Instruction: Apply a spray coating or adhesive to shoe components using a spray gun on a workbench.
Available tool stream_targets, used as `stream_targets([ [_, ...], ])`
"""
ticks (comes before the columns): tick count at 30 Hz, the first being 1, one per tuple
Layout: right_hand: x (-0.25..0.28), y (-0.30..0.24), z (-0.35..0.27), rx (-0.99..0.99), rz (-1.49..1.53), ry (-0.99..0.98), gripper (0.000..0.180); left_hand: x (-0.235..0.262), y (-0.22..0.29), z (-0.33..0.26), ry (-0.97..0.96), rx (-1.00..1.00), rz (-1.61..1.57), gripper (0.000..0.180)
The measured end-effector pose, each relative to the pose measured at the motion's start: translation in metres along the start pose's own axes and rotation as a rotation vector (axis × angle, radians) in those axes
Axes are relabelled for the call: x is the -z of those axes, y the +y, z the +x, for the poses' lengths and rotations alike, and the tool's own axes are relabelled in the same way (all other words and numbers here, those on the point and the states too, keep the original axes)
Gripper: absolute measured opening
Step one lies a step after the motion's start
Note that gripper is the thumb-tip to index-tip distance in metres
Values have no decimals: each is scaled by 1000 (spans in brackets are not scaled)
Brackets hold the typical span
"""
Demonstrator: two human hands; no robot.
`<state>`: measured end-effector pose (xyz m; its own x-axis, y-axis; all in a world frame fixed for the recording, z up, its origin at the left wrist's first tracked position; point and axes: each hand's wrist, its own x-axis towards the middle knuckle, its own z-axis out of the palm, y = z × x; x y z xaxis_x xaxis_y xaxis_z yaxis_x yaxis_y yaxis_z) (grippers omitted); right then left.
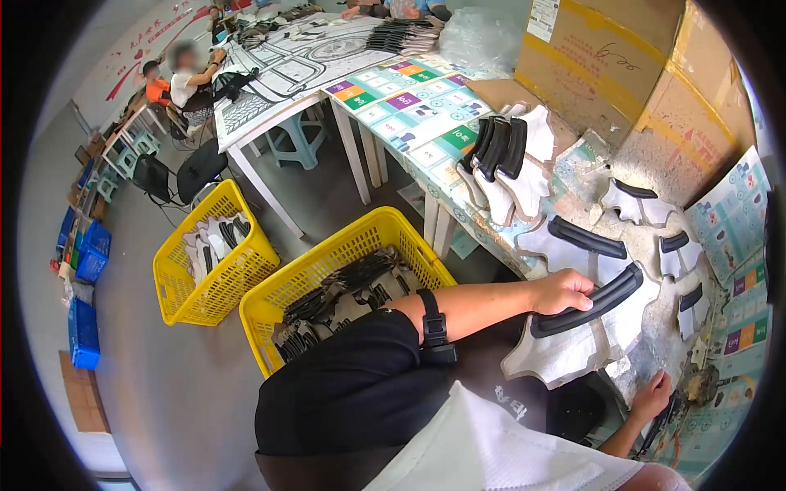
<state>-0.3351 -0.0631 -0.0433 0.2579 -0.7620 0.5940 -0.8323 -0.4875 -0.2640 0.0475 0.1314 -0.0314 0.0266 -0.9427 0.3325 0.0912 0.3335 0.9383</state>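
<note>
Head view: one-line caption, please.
Left hand holds a white piece with a black strip; similar pieces lie on the table, yellow crates alongside.

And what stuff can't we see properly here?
From the head view:
Underside of the white panel in the left hand: hidden by its own top.
Whether the right hand holds anything: its curled fingers block the view.
Bottom of the nearer yellow basket: covered by pieces and the black sleeve.
Top of the cardboard box: cut off by the upper edge.

9 o'clock: far crate (223, 296) | 8 o'clock: near crate (403, 226), parts (348, 299) inside | 2 o'clock: stack (524, 164) on table (385, 123); carton (594, 69) behind
</note>
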Motion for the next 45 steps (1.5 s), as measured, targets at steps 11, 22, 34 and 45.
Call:
stream_targets([
  [11, 0, -5, 0, -8, -13, 12, 30, 1, 0, 1, -3, -12, 5, 24],
  [22, 0, 1, 0, -6, -7, 19, 30, 1, 1, 0, -9, 29, -10, 22],
  [34, 5, -13, -2, -2, -5, 39, 28, 39, 47, 7, -77, 80, -60, 25],
  [45, -7, 1, 0, 26, 54, 96, 24, 112, 70, -25, 119, 335, 287, 54],
])
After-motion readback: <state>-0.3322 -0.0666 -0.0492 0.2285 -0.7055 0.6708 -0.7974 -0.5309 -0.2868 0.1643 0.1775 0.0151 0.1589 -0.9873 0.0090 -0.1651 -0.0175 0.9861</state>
